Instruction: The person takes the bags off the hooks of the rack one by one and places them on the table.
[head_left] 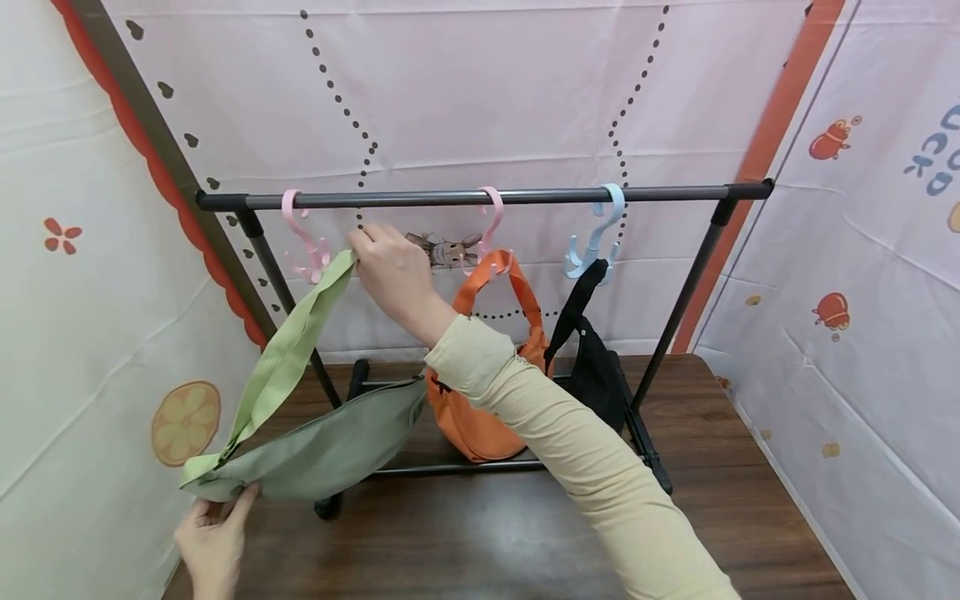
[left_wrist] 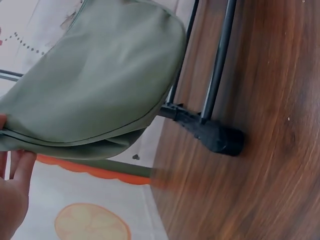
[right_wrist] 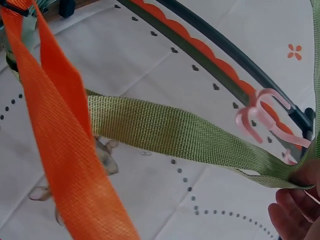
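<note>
Green bag [head_left: 330,442], at eight o'clock in the head view, looks light, soft and floppy, hardly fragile; its webbing strap [head_left: 288,350] seems the surest hold. The right hand [head_left: 397,275] pinches that strap; the left hand [head_left: 213,537] pinches the bag's eight-o'clock end.

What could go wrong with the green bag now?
The green bag might drop if both the right hand on its strap and the left hand underneath slip. The strap is beside the bagless pink hook, not on it, so it could miss. The bag may also bump the orange bag, which looks close.
</note>
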